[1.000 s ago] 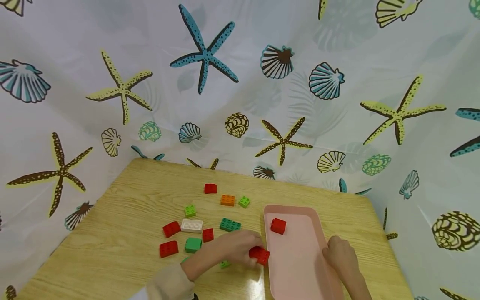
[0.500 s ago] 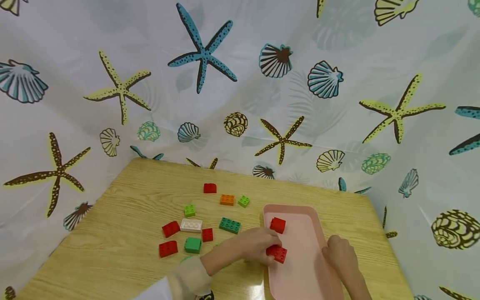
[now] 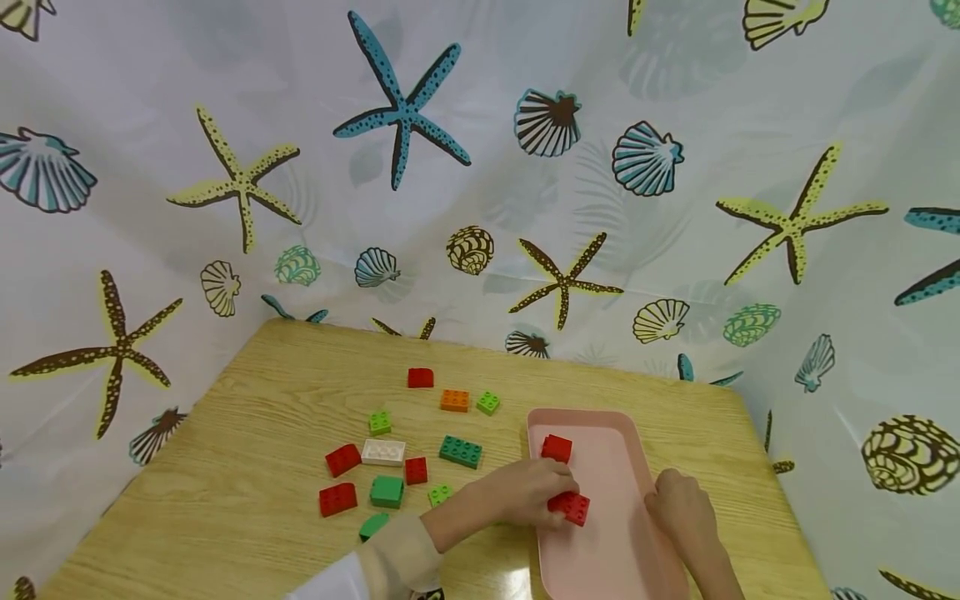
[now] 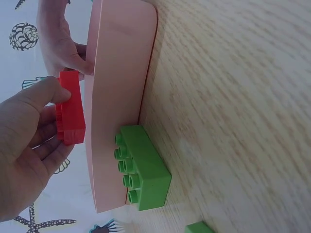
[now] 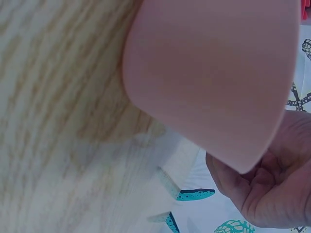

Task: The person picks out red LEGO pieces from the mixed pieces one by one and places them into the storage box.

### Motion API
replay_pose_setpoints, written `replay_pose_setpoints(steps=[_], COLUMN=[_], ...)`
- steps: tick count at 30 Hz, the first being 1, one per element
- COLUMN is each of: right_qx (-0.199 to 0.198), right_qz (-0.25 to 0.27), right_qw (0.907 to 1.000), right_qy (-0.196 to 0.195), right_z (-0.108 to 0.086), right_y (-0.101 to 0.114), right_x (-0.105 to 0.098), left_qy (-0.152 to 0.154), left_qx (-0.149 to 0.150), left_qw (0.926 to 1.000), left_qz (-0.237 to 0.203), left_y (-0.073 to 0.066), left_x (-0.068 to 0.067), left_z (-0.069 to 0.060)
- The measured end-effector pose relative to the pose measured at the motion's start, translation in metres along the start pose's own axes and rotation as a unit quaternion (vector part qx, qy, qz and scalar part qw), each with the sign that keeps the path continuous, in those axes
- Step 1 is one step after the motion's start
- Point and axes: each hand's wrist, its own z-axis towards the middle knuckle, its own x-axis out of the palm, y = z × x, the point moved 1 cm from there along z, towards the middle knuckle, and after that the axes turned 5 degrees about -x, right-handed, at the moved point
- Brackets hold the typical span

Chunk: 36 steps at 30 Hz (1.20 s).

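My left hand (image 3: 528,493) pinches a red toy building brick (image 3: 574,507) over the left side of a pink tray (image 3: 609,550). In the left wrist view the thumb lies on one side of this brick (image 4: 72,108) and the fingers on the other, above the tray's wall (image 4: 119,77). Another red brick (image 3: 557,448) sits inside the tray near its far left corner. At the tray's right rim, my right hand (image 3: 684,510) holds on with curled fingers; the right wrist view shows that hand (image 5: 272,179) at the tray's edge.
Left of the tray, several loose bricks lie on the wooden table (image 3: 247,433): red (image 3: 337,499), white (image 3: 383,452), orange (image 3: 455,400), dark green (image 3: 461,451) and light green (image 3: 380,422). A green brick (image 4: 150,170) stands against the tray's outer wall. Patterned cloth (image 3: 480,192) hangs behind.
My left hand has carried the red brick rightward from beside the tray, over its left rim, to above the inside. The right hand has stayed at the right rim.
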Motion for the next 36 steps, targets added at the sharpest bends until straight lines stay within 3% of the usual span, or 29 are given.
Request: replay_pose_setpoints(steps=[15,36], right_qx=[0.002,-0.001], right_qz=[-0.001,0.004], right_qw=[1.0,1.0], right_qy=[0.002,0.002], right_z=[0.002,0.002], right_y=[0.001,0.001], right_x=[-0.005,-0.006], left_qy=[0.004,0.023], left_qx=[-0.016,-0.04], left_qw=[0.9998,0.9989], left_qz=[0.009,0.012], left_y=[0.001,0.009], left_x=[0.009,0.017], left_z=[0.013,0.016])
